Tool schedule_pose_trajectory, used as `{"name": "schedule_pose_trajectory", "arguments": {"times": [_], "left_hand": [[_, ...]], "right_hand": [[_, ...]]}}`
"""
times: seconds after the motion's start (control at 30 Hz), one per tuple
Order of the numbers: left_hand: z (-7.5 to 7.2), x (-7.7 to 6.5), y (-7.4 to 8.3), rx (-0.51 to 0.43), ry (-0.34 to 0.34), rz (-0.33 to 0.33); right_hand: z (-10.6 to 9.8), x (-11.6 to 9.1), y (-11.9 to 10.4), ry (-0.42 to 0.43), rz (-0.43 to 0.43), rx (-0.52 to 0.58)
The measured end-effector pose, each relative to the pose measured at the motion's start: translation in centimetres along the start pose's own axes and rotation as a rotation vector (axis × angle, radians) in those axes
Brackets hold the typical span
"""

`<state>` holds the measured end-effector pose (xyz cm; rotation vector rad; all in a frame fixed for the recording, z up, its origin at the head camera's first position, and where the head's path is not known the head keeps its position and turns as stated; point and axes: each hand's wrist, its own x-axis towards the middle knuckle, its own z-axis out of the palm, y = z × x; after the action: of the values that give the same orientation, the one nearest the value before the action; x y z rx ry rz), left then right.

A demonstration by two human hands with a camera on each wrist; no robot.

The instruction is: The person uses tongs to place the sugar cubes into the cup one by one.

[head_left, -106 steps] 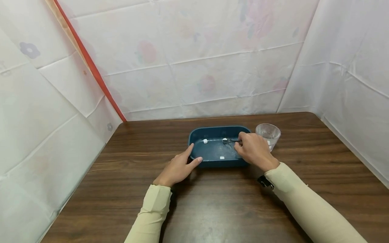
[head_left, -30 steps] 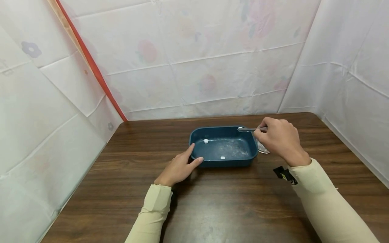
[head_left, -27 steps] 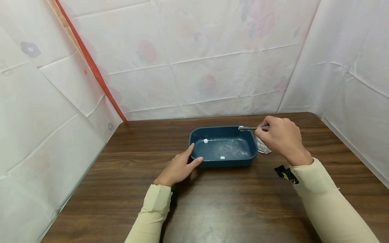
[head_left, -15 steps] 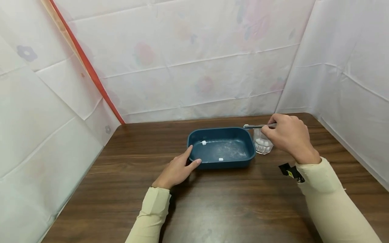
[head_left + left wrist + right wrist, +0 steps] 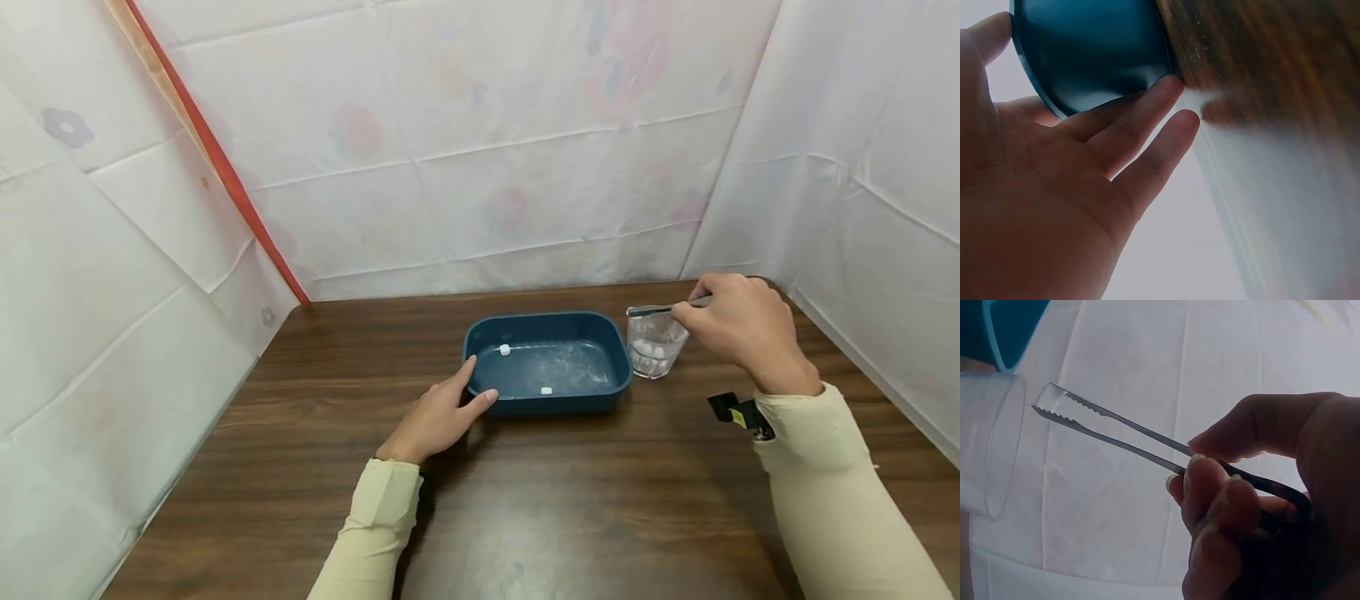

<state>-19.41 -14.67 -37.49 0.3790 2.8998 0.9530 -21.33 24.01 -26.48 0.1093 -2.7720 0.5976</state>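
Observation:
Small metal tongs [image 5: 1129, 430] with toothed tips are pinched between the thumb and fingers of my right hand [image 5: 738, 325]. A small pale cube [image 5: 1051, 399] sits between the tips. They are over the rim of a clear glass [image 5: 654, 343] in the head view, with several white cubes inside it. My left hand [image 5: 435, 412] rests its thumb and straight fingers against the left end of a dark blue rectangular dish [image 5: 555, 405]. Inside the dish lie a white cube [image 5: 504, 350] near the back left and another white cube [image 5: 546, 391] near the front wall.
The glass stands on the wooden table [image 5: 570, 500], close beside the dish's right end. White patterned sheeting [image 5: 480, 150] hangs behind the table and along both sides. A red strip [image 5: 217, 154] runs down the sheeting at left.
Over the last seconds the right hand has lifted a white cube from the dish with the tongs and moved it right, to over the glass. The left hand has stayed at the dish.

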Motion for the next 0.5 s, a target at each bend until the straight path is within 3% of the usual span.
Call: {"name": "schedule_pose_trajectory", "arguments": {"times": [0.5], "left_hand": [[-0.1, -0.2, 0.0, -0.016, -0.011, 0.015]], "right_hand": [[-0.4, 0.6, 1.4, -0.128, 0.031, -0.019]]}}
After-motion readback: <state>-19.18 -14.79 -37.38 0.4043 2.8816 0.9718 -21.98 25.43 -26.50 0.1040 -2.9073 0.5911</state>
